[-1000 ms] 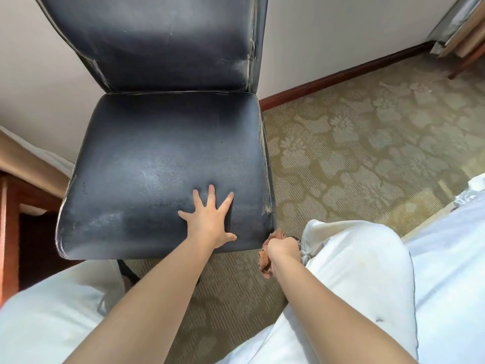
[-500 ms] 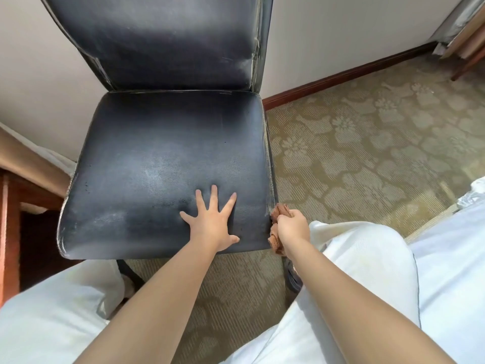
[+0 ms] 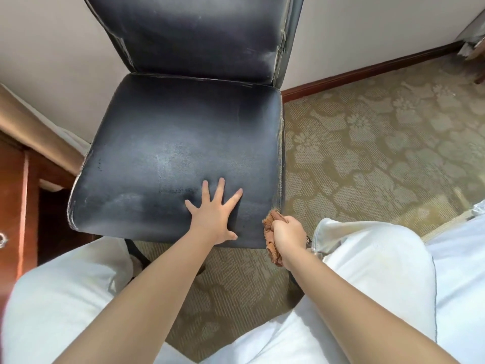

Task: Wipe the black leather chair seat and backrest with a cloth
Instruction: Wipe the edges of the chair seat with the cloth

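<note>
A black leather chair stands in front of me, its worn seat (image 3: 170, 143) showing pale dusty streaks and its backrest (image 3: 194, 35) rising toward the wall. My left hand (image 3: 214, 218) lies flat on the front part of the seat with fingers spread. My right hand (image 3: 288, 236) grips a crumpled orange-brown cloth (image 3: 273, 249) against the seat's front right corner. Part of the cloth hangs below my fist.
Patterned beige carpet (image 3: 367, 153) spreads to the right of the chair. A red-brown wooden cabinet (image 3: 15, 206) stands at the left, close to the seat's edge. My white-trousered knees (image 3: 367, 271) sit just in front of the chair. A white wall with dark skirting runs behind.
My right hand has risen with the cloth from below the seat's front edge to its front right corner. My left hand has stayed flat on the seat.
</note>
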The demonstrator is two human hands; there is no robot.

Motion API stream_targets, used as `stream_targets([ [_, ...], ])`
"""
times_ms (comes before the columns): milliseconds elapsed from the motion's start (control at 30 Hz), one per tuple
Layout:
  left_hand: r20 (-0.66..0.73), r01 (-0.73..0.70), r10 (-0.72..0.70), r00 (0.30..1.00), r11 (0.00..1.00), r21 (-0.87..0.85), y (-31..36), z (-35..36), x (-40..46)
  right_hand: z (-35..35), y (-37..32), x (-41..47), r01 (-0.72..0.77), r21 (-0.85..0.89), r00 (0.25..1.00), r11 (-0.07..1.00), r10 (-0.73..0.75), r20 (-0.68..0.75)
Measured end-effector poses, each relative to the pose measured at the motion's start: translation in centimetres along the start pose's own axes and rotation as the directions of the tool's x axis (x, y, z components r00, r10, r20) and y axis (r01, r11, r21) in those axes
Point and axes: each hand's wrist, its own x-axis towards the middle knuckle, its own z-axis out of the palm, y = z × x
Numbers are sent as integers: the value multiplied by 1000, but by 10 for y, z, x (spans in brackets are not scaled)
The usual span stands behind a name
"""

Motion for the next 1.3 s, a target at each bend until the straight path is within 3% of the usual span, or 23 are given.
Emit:
stream_targets([
  [267, 23, -37, 36, 999, 998, 43, -29, 7, -17, 19, 10, -31, 2, -55, 998, 998, 1, 56],
  [433, 42, -87, 84, 996, 994, 64, -58, 11, -33, 43, 23, -53, -32, -2, 995, 999, 32, 96],
  [633, 26, -147, 145, 989, 986, 77, -87, 16, -35, 77, 23, -67, -130, 113, 984, 985, 114, 136],
  [800, 47, -181, 176, 983, 974, 137, -112, 10, -36, 99, 19, -71, -232, 141, 954, 963, 197, 224],
  [900, 62, -196, 188, 980, 966, 168, -124, 8, -37, 107, 15, -78, -340, 255, 913, 905, 253, 320],
  [1000, 61, -208, 201, 978, 962, 178, -130, 7, -35, 115, 10, -81, -263, 152, 914, 953, 196, 354],
  [1133, 62, -222, 214, 975, 955, 195, -140, 8, -34, 130, 6, -84, -291, 12, 907, 957, 271, 324],
  [1300, 102, -219, 197, 975, 924, 312, -160, 1, -37, 144, 16, -93, -282, 12, 892, 959, 257, 372],
])
